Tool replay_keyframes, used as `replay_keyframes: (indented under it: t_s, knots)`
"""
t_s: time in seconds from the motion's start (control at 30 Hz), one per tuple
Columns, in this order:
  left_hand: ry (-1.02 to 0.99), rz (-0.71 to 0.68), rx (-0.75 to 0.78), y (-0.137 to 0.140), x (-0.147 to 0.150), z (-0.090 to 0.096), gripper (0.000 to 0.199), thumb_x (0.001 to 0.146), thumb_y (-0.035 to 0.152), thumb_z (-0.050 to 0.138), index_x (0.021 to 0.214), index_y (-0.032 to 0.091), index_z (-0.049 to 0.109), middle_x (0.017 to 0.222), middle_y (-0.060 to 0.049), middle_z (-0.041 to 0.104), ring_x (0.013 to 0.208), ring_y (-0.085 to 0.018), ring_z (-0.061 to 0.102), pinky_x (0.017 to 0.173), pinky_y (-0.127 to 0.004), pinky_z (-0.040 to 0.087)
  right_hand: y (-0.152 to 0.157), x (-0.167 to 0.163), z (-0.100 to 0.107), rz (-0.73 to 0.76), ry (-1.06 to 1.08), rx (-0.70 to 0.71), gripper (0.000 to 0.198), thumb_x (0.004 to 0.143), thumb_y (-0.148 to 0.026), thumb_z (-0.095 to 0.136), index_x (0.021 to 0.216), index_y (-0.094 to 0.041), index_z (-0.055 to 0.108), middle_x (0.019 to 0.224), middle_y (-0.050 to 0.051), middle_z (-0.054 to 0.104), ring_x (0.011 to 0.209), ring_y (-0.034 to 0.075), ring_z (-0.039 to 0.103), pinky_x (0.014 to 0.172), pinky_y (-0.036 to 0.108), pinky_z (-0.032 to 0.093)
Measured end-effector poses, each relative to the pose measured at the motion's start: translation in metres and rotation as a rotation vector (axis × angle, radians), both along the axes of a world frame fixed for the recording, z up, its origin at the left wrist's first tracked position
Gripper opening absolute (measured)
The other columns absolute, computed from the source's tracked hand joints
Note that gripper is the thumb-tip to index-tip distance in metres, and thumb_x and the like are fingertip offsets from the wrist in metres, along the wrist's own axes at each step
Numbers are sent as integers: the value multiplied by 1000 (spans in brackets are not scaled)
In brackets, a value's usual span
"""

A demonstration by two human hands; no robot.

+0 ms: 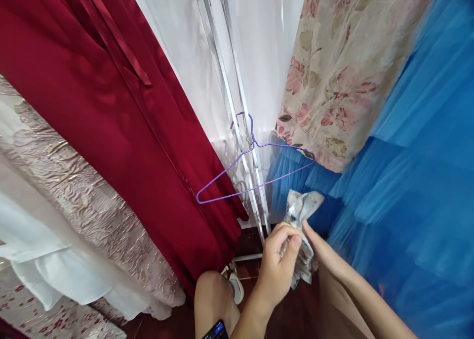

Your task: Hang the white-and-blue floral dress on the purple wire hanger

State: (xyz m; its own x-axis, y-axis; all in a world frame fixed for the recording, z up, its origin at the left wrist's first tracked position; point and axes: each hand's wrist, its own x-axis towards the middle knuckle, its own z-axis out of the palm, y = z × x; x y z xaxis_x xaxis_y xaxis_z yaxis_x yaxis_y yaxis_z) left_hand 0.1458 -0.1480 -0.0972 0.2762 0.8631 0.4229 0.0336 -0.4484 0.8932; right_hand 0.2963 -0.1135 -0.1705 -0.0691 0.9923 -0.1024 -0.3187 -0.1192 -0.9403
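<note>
My left hand [279, 260] is closed, its thumb and fingers pinching a small, crumpled pale printed garment [300, 208]. On the garment's other side, my right hand [318, 242] grips it with the thumb up along the cloth, while its other fingers are hidden behind. The upper part of the garment sticks up above my fingers like a collar, and the lower folds hang between my hands. A purple hanger [225, 171] hangs in front of them, a little higher and to the left, hooked on a white metal rack [231, 92]. Neither hand touches the hanger.
Long dark red fabric [148, 146] and a textured cream-pink gown [85, 181] hang on the left. On the right are a floral cloth [336, 82] and blue tulle [418, 195]. A phone [217, 330] lies near my leg [211, 299] at the bottom.
</note>
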Motion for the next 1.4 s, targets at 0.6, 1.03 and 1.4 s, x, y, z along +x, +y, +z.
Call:
replay_keyframes:
  t_s: [0.6, 1.03, 1.4]
  knots:
    - [405, -396, -500, 30, -126, -43, 48, 73, 56, 75, 67, 13, 55, 64, 2, 41, 62, -10, 37, 56, -23, 27, 3, 17, 105, 1043, -222, 94, 24, 76, -29, 78, 85, -8, 72, 66, -2, 55, 56, 6, 42, 51, 17, 34]
    - [1188, 399, 188, 97, -247, 54, 20, 82, 29, 63, 100, 27, 71, 109, -5, 67, 106, -28, 54, 95, -43, 39, 62, 27, 130, 544, -637, 324, 69, 88, -29, 63, 153, -20, 39, 59, -7, 48, 48, 9, 36, 45, 20, 26]
    - [510, 288, 339, 148, -162, 108, 17, 76, 14, 56, 92, 19, 56, 96, -2, 64, 87, -18, 61, 79, -27, 47, 87, -3, 94, 212, -893, 587, 60, 85, -20, 48, 144, -10, 53, 137, 15, 62, 115, 30, 63, 99, 42, 48]
